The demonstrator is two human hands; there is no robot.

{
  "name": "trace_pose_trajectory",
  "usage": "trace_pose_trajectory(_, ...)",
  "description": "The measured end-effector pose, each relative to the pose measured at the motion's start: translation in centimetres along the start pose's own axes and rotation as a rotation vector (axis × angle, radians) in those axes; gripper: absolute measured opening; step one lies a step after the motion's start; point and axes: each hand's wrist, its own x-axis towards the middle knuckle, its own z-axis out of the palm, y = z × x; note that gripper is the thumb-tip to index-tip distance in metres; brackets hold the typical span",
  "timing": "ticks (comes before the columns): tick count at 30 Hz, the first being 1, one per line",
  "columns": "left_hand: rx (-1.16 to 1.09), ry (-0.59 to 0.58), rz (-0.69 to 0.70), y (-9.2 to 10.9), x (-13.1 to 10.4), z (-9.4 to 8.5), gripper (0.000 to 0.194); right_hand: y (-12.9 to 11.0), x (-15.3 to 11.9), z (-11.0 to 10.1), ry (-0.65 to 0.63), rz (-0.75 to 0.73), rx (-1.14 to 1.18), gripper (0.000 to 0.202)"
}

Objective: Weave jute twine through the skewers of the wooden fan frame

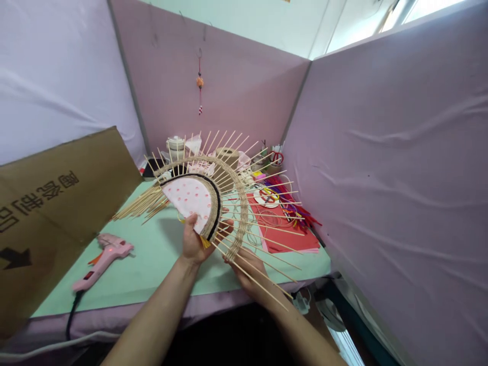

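Held up over the table is a half-round woven fan (190, 198), with a white, pink-dotted cloth centre, a black and tan cord border and thin wooden sticks radiating outward. A wide band of tan twine (243, 203) is woven through the sticks. My left hand (196, 241) grips the lower end of the cloth centre, thumb on top and fingers behind it. Closed at the lower end of the twine band is my right hand (246, 267); its fingers are partly hidden under the sticks.
A pink glue gun (104, 259) lies at left beside a cardboard sheet (68, 213). Loose sticks (141, 203) are behind it. Red sheets (282, 239), coloured pipe cleaners (295, 203) and a twine roll (226, 155) sit toward the back. Partitions surround the table.
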Motion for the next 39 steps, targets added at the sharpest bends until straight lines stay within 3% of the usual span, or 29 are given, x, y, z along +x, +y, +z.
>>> trace_pose_trajectory(4, -0.003, -0.032, -0.025, 0.1, 0.0, -0.4, 0.046, 0.8, 0.0, -1.7, -0.027, 0.053, 0.083, 0.025)
trace_pose_trajectory(6, -0.002, -0.04, -0.017, 0.1, 0.0, -0.4, 0.043, 1.5, 0.2, -3.0, 0.1, 0.191, 0.166, 0.023)
trace_pose_trajectory(8, -0.004, -0.044, -0.014, 0.1, 0.0, -0.3, 0.043, 2.2, 0.8, -4.2, 0.305, 0.335, 0.283, 0.019)
trace_pose_trajectory(11, -0.002, -0.049, -0.019, 0.2, -0.1, -0.2, 0.044, 2.4, 2.6, -5.5, 0.498, 0.449, 0.61, 0.015)
trace_pose_trajectory(13, 0.01, -0.046, -0.025, 0.3, -0.1, -0.2, 0.045, 2.1, 4.1, -6.1, 0.425, 0.474, 0.885, 0.023)
trace_pose_trajectory(15, 0.027, -0.045, -0.041, 0.3, -0.1, -0.3, 0.045, 1.9, 5.6, -6.4, 0.265, 0.491, 1.058, 0.034)
trace_pose_trajectory(17, 0.041, -0.053, -0.058, 0.4, 0.0, -0.5, 0.043, 1.8, 6.7, -6.6, 0.129, 0.493, 1.115, 0.041)
trace_pose_trajectory(21, 0.045, -0.072, -0.079, 0.3, 0.3, -1.1, 0.035, 2.1, 7.4, -6.7, -0.02, 0.511, 1.165, 0.04)
trace_pose_trajectory(25, 0.03, -0.067, -0.087, 0.4, 0.5, -1.5, 0.032, 2.3, 7.5, -7.1, 0.034, 0.468, 1.253, 0.043)
trace_pose_trajectory(28, 0.047, -0.07, -0.11, 0.4, 0.4, -1.4, 0.029, 2.3, 8.0, -7.4, 0.09, 0.462, 1.266, 0.034)
trace_pose_trajectory(31, 0.082, -0.06, -0.132, 0.3, 0.3, -1.2, 0.027, 2.6, 8.6, -7.7, -0.007, 0.434, 1.279, 0.039)
trace_pose_trajectory(34, 0.12, -0.047, -0.145, 0.3, 0.4, -1.2, 0.032, 3.4, 8.6, -7.8, -0.112, 0.355, 1.351, 0.06)
trace_pose_trajectory(39, 0.186, 0.012, -0.111, 0.3, 0.7, -1.6, 0.036, 4.8, 7.9, -7.6, -0.114, 0.317, 1.399, 0.074)
